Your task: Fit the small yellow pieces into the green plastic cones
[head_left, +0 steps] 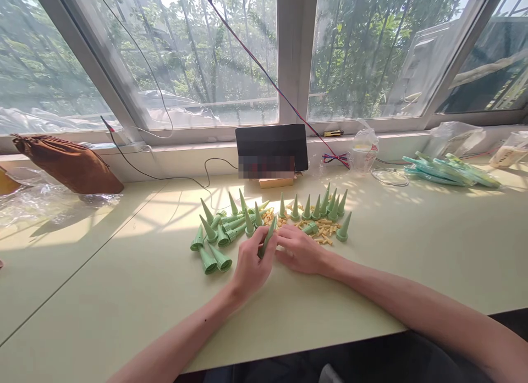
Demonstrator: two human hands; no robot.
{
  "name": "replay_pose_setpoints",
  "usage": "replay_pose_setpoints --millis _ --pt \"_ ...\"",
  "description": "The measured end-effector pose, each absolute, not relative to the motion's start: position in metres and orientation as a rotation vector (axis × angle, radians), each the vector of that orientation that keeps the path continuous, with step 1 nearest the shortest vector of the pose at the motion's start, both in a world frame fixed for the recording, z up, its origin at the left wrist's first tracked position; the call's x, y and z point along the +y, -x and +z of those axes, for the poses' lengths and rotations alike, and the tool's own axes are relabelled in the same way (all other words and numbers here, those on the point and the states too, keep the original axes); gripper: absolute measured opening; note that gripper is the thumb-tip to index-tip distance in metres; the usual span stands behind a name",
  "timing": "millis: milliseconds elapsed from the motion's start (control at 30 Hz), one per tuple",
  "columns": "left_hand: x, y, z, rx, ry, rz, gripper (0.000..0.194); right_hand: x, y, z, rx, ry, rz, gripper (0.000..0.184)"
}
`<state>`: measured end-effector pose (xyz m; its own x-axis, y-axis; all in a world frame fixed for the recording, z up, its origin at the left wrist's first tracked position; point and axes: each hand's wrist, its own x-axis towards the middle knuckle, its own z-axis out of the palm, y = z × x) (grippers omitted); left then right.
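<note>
My left hand (252, 262) is closed around a green plastic cone spike (268, 238), fingers on one side and thumb on the other. The spike is above the near edge of the pile, in front of me, its long axis aslant: the narrow tip points up, leaning a little to the right and away from me, and the wide end sits low within my grip. My right hand (301, 250) is just beside it, fingers bent in toward the spike; I cannot tell whether they pinch anything.

Beyond my right hand, small tan pegs (327, 229) lie scattered at all angles on the pale tabletop (124, 306). Behind and among them a group of standing spikes (306, 208) points straight up or nearly so, and one more upright spike (343, 229) is at the right edge of the pegs. To the left of my left hand, two lying spikes (207, 260) turn their open wide ends toward me, tips pointing away and to the left. A black tablet (272, 144) leans beyond the pile.
</note>
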<state>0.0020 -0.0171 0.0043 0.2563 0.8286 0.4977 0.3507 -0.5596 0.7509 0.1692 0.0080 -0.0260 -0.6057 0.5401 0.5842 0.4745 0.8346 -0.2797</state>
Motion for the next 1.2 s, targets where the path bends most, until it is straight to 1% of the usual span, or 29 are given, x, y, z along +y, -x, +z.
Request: replay_pose_setpoints --millis 133,367,767,967,1200 --pt "-0.0174 -0.0023 0.0042 1.089 -2.071 1.229 0.02 0.0073 -0.1689 -0.0241 -2.322 0.7 0.105 0.015" --pt "-0.0179 -0.0005 0.0027 1.095 -2.17 1.182 0.016 0.009 -0.169 -0.0257 -2.296 0.666 0.091 0.008" --pt "-0.0216 -0.001 0.0034 1.084 -2.186 1.201 0.015 0.0071 -0.1697 -0.0257 -2.309 0.679 0.106 0.006" --pt "-0.0202 0.0 0.0035 1.104 -2.207 1.24 0.017 0.0071 -0.1699 -0.0277 -2.287 0.667 0.094 0.008" --pt "-0.0209 0.0014 0.0047 1.178 -2.232 1.348 0.011 0.0024 -0.17 -0.0212 -2.267 0.672 0.136 0.019"
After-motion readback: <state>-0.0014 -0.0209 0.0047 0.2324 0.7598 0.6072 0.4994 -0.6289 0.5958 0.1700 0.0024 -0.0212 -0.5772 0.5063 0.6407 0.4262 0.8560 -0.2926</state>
